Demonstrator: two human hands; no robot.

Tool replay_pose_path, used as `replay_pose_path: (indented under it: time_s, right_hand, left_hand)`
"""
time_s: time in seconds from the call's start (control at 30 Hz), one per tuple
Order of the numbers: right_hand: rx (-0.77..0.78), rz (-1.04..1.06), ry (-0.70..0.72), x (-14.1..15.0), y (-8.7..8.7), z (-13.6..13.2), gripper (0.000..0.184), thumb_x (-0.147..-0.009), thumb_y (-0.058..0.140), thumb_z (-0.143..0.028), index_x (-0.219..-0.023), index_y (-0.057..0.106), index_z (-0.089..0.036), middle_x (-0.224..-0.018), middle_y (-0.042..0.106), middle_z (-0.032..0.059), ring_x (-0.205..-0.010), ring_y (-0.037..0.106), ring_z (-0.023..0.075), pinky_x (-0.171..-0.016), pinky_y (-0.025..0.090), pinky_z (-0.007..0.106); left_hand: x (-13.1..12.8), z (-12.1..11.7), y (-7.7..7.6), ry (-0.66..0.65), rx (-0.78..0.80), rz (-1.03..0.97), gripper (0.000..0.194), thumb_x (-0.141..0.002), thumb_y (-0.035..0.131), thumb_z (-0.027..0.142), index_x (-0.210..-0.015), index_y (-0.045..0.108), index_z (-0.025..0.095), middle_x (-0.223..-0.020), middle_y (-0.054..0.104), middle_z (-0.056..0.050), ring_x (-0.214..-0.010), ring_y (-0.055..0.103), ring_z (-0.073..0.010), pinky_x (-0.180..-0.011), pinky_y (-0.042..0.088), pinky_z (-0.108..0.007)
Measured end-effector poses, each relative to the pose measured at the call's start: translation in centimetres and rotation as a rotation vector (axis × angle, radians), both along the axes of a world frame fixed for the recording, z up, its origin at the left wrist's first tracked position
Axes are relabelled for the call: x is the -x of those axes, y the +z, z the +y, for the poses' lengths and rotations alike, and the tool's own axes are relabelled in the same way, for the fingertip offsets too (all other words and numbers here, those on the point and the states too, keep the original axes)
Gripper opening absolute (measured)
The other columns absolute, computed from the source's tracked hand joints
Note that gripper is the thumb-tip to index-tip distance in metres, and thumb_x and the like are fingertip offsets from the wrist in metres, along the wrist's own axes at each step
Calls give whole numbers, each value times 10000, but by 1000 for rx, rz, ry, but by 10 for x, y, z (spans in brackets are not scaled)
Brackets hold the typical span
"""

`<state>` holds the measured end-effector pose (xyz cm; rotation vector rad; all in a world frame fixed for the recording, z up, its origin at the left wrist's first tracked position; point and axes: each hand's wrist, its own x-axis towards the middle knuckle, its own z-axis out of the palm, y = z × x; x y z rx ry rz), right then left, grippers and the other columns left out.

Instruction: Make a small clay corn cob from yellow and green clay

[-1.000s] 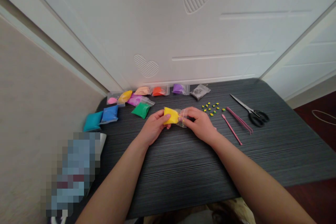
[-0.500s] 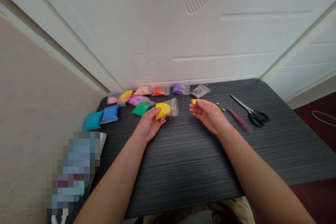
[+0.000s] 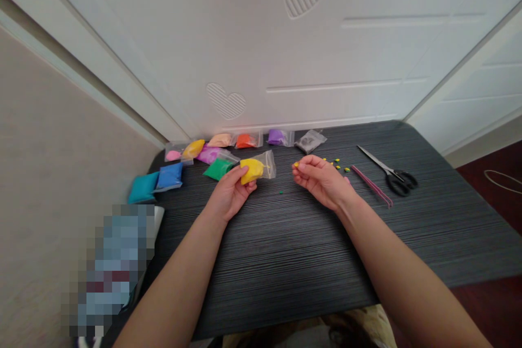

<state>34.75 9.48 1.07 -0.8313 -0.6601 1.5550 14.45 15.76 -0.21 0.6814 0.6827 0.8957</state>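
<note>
My left hand [image 3: 232, 190] is closed on a clear zip bag of yellow modelling clay [image 3: 253, 170], its open end pointing right. Between the thumb and fingertips of my right hand [image 3: 320, 179] is a small piece of yellow clay [image 3: 296, 165], mostly covered by the fingers. A tiny green bit of clay [image 3: 281, 192] lies on the table between the hands. Just beyond my right hand are several small yellow-and-green clay pieces [image 3: 337, 161]. Something pink shows partly behind the right wrist.
Along the back of the dark table [image 3: 285, 261] lie several bags, among them green [image 3: 220, 168], orange [image 3: 246, 141], purple [image 3: 277, 137] and grey clay [image 3: 310, 141]. Blue [image 3: 169, 175] and teal bags [image 3: 143, 187] sit left. Pink tweezers [image 3: 372, 186] and black-handled scissors [image 3: 389, 171] lie right.
My right hand has turned and its fingers have closed further over the yellow clay, which shows less. More small yellow-and-green pieces are now visible behind it. The left hand stays nearly still.
</note>
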Motion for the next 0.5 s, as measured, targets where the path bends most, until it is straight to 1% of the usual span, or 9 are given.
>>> replay_pose_path:
  time_s: [0.1, 0.2, 0.3, 0.4, 0.5]
  right_hand:
    - [-10, -4, -1, 0, -2, 1, 179, -677, 658, -194, -845, 607, -226, -803, 630, -35, -722, 574, 63, -721, 442, 221]
    - [-31, -12, 10, 0, -3, 1, 189, -721, 620, -237, -909, 617, -215, -799, 605, -22, -717, 551, 56, -739, 431, 217]
    - [-55, -59, 6, 1, -2, 0, 154, -729, 609, -291, -849, 620, -194, -742, 567, -21, -660, 516, 60, -696, 428, 227]
    - [-87, -145, -14, 2, -1, 0, 150, -711, 621, -325, -746, 581, -184, -674, 526, -36, -593, 473, 62, -619, 409, 230]
    - [-134, -345, -44, 2, -1, 1, 191, -693, 631, -342, -701, 524, -184, -583, 490, -57, -531, 439, 64, -542, 369, 219]
  left_hand:
    - [0, 0, 0, -1, -10, 3, 111, -724, 570, 164, -825, 542, 129, -695, 578, -6, -515, 498, -53, -473, 432, -172]
    - [1, 0, -1, 2, -13, 1, 107, -732, 565, 164, -830, 542, 129, -707, 580, -9, -520, 496, -52, -481, 435, -172]
    - [1, 0, -1, 0, -8, 0, 103, -739, 558, 169, -833, 542, 130, -716, 582, -9, -520, 496, -52, -478, 433, -171]
    - [1, 0, -1, -2, -5, -2, 102, -740, 558, 170, -834, 544, 132, -719, 584, -7, -518, 497, -51, -478, 432, -170]
    - [1, 0, -1, -1, -4, -9, 104, -736, 561, 163, -833, 544, 131, -718, 583, -7, -524, 501, -52, -483, 434, -170]
